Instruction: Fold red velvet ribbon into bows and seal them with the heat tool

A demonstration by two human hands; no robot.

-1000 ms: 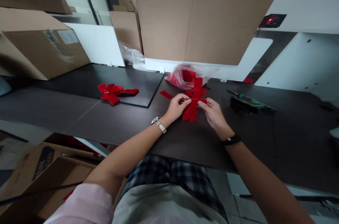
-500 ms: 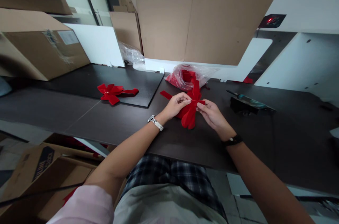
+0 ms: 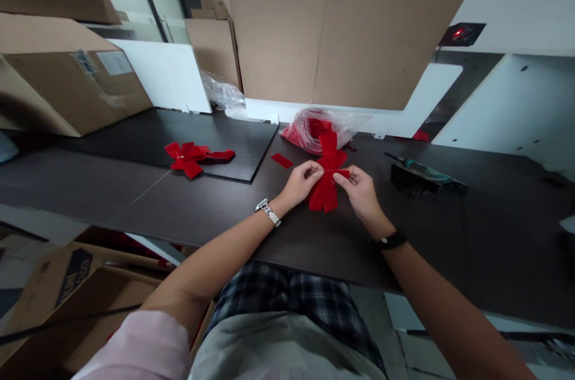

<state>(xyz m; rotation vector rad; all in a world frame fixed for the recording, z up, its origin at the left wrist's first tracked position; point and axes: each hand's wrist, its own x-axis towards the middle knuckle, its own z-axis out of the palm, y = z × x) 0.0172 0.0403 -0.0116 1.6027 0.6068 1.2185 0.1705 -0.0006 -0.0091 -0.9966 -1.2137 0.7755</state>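
Observation:
A red fabric bow (image 3: 325,193) with several loops is held between my two hands above the dark table. My left hand (image 3: 305,179) pinches its middle from the left, thumb and fingertips together. From the other side my right hand (image 3: 358,187) pinches a narrow red strip that runs across the bow's middle. A short flat piece of red ribbon (image 3: 282,160) lies on the table just beyond my left hand. Farther left, a second red bow (image 3: 191,158) with a tail rests on a black board.
Behind my hands sits a clear plastic bag (image 3: 302,131) with red material inside. A teal-handled tool (image 3: 415,167) lies on a black stand at right. Cardboard boxes (image 3: 54,77) stand at left; a large cardboard sheet (image 3: 359,26) rises at the back.
The bow has turned and spread between my hands, its lower loops now wider and flatter. My left hand has shifted slightly, and more of the short ribbon piece shows.

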